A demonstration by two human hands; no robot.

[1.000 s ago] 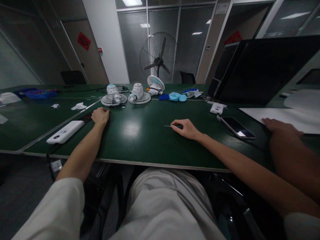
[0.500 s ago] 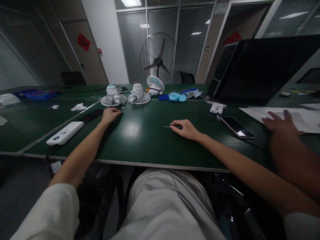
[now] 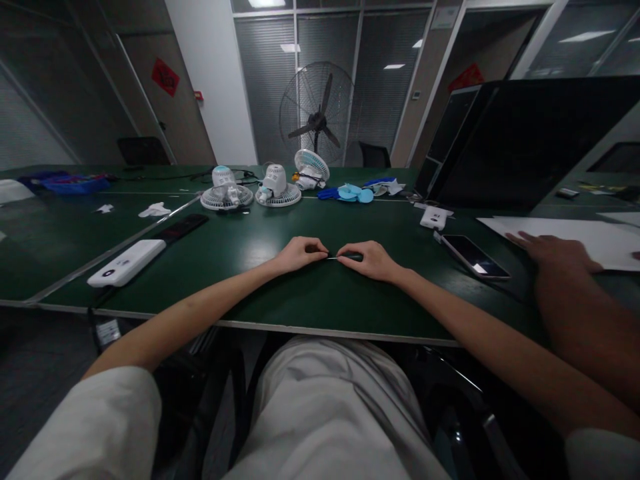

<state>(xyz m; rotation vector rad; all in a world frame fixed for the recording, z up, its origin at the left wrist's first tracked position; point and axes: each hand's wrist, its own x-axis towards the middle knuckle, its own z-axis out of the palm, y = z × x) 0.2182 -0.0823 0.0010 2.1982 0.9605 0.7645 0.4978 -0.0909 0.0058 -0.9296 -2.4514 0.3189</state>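
My right hand (image 3: pixel 373 260) is closed around the dark handle of a small screwdriver (image 3: pixel 356 257), its thin metal shaft pointing left. Facing it, my left hand (image 3: pixel 301 255) has its thumb and fingers pinched together at the shaft's tip. Something small and dark shows between those fingertips, too small to name. Both hands rest low over the green table (image 3: pixel 280 300). Beyond them lie two small white fans (image 3: pixel 226 193) face down, with a third white fan (image 3: pixel 311 172) tilted behind. Light-blue fan blades (image 3: pixel 355 193) lie to the right of these.
On the left are a white power bank (image 3: pixel 127 263) and a dark phone (image 3: pixel 183 228). A second phone (image 3: pixel 475 257) and a white device (image 3: pixel 434 217) lie right. Another person's hand (image 3: pixel 560 252) rests on white paper (image 3: pixel 615 243). A large black monitor (image 3: pixel 530 143) stands behind.
My left hand has moved right from near the fans to the screwdriver's tip. My right hand stays about where it was. The other person's hand has shifted slightly left on the paper.
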